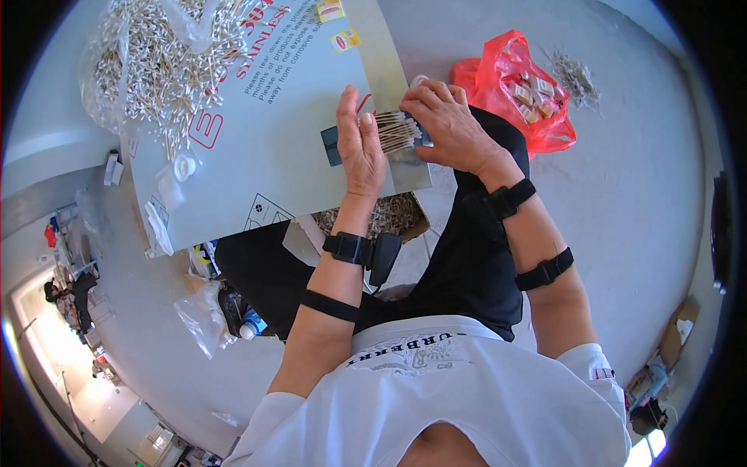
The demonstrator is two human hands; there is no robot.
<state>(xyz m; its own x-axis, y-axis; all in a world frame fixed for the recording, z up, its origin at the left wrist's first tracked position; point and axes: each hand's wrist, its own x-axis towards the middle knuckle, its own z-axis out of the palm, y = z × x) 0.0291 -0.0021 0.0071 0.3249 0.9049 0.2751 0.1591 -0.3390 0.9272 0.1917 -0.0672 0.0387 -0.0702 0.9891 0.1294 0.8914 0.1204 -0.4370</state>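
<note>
A bundle of cotton swabs (397, 132) lies across the right edge of the table between my hands, its white tips toward the right. My left hand (360, 152) stands on edge at the bundle's left end, fingers stretched out and palm turned to the swabs. Curled around the tip end is my right hand (453, 128), thumb on the near side and fingers on the far side. Bluish, clear-looking material shows under that hand, too covered to name. A dark flat rectangle (331, 146) lies just left of my left hand.
A clear bag heaped with loose cotton swabs (167, 66) fills the far left of the table (288, 148). Small yellow-and-red packets (345, 40) lie at the back. A red plastic bag (506, 66) of small packs sits to the right, and a cardboard box (420, 216) stands below the table's near edge.
</note>
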